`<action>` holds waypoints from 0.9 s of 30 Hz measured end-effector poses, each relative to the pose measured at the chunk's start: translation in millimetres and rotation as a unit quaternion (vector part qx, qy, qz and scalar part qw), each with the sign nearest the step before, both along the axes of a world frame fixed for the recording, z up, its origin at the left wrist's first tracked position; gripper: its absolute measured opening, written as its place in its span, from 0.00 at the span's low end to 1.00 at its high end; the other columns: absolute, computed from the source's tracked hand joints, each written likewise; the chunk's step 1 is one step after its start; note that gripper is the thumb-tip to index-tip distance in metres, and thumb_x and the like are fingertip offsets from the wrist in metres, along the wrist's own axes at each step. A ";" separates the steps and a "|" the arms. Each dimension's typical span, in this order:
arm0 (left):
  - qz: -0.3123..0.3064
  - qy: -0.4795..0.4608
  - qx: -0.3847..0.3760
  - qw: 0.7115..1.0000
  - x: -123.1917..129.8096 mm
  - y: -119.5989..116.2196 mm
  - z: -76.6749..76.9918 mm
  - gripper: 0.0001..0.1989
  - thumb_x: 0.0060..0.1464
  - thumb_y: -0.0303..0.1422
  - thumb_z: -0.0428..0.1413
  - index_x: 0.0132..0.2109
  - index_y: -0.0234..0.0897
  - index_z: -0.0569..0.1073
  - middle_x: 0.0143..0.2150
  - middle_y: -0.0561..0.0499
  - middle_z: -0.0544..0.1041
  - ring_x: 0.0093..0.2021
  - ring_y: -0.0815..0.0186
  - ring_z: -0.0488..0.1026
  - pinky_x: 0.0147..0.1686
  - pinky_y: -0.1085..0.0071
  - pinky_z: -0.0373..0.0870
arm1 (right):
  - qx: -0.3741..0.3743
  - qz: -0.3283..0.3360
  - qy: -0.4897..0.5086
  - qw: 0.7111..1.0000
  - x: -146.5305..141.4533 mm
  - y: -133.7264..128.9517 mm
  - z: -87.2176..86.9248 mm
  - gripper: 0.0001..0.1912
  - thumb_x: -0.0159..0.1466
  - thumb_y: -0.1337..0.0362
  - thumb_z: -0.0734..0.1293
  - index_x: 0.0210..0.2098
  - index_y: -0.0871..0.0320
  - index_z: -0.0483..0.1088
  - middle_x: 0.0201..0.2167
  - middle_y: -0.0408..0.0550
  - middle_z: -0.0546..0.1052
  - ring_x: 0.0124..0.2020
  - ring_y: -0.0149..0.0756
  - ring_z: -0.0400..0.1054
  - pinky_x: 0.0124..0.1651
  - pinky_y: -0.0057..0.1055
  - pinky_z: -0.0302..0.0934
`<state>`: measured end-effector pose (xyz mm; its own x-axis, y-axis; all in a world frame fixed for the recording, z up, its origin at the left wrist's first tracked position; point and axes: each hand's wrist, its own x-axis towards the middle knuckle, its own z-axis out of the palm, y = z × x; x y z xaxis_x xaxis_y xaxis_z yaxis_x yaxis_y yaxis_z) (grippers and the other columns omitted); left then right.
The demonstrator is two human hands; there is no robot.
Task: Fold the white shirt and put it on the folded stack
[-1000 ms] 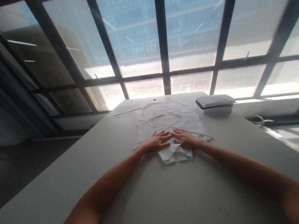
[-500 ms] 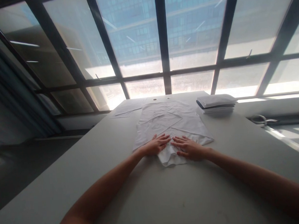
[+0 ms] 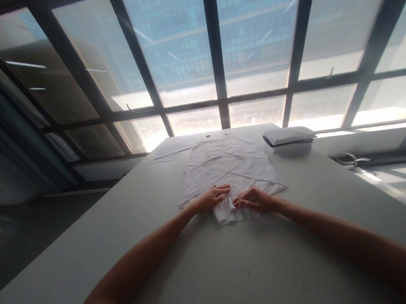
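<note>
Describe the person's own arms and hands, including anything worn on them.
The left arm and right arm are slim and bare, with no sleeves in view. The left hand and right hand are ungloved, and no watch or bracelet shows. Rings or nail details are too small to tell.

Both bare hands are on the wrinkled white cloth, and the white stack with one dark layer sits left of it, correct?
No: the head view shows the white stack with one dark layer right of the wrinkled white cloth, not left. The left hand and right hand are on the cloth.
</note>
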<state>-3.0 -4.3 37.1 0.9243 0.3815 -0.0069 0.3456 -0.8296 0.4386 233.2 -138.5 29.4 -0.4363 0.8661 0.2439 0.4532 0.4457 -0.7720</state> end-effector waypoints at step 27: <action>-0.086 0.036 0.040 0.995 16.0 -52.5 8.2 0.32 0.72 0.51 0.41 0.73 0.38 0.62 0.77 0.44 0.55 0.78 0.49 0.46 0.74 0.51 0.46 | 0.097 -0.314 -0.192 0.925 -0.3 25.2 -23.8 0.27 0.69 0.68 0.58 0.64 0.60 0.72 0.65 0.55 0.72 0.67 0.41 0.65 0.70 0.38 0.57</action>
